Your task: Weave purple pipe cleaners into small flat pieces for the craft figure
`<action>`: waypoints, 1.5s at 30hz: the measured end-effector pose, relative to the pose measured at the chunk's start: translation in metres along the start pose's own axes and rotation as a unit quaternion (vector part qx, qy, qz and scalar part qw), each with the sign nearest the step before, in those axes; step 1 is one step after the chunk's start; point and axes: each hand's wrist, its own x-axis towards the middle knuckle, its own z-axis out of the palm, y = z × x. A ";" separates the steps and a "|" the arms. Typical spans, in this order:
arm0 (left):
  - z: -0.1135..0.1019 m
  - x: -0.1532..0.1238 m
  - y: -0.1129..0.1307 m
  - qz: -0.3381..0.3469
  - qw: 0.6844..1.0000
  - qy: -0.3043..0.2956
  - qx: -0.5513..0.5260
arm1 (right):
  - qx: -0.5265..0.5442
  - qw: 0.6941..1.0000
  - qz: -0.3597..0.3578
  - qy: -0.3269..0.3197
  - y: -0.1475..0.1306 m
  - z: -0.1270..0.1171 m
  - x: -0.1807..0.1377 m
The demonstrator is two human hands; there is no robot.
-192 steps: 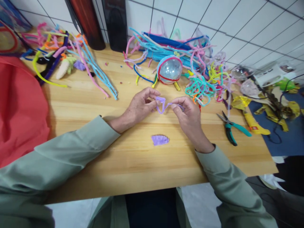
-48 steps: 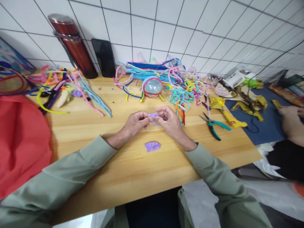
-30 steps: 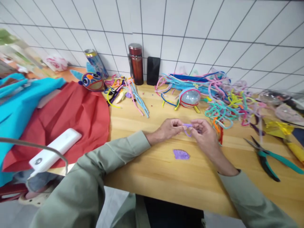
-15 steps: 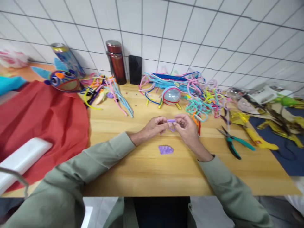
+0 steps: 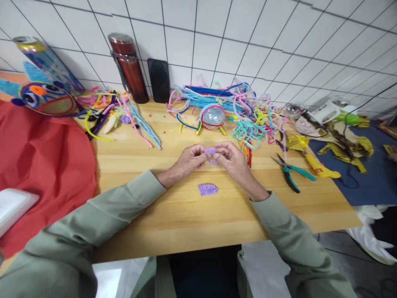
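Both hands meet near the middle of the frame: the left hand [image 5: 187,161] pinches one end of a small folded purple strip [image 5: 210,150] between thumb and fingers, and the right hand [image 5: 232,159] pinches the other. The strip is held level between the fingertips, with a thin purple loop sagging beneath it. Just below the hands, a ribbed purple piece [image 5: 208,189] lies flat on the wooden table [image 5: 173,223], one end narrowed.

Above the hands, upper centre, sits a clear dome [image 5: 214,117] edged in red and light blue, in front of a bundle of blue stems [image 5: 207,97]. Right of the dome is a tangle of coloured stems [image 5: 248,128]. Pliers [image 5: 291,171] lie at centre right with their tips parted, beside a yellow tool [image 5: 319,164].

In the upper left, a dark red flask [image 5: 130,68] stands beside a black phone [image 5: 159,80] leaning on the tiled wall [image 5: 214,37]. Red cloth [image 5: 46,161] covers the left edge.
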 end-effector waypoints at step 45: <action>0.002 0.001 0.002 -0.028 0.999 0.011 -0.032 | -0.038 0.998 -0.021 0.035 -0.004 0.006 0.000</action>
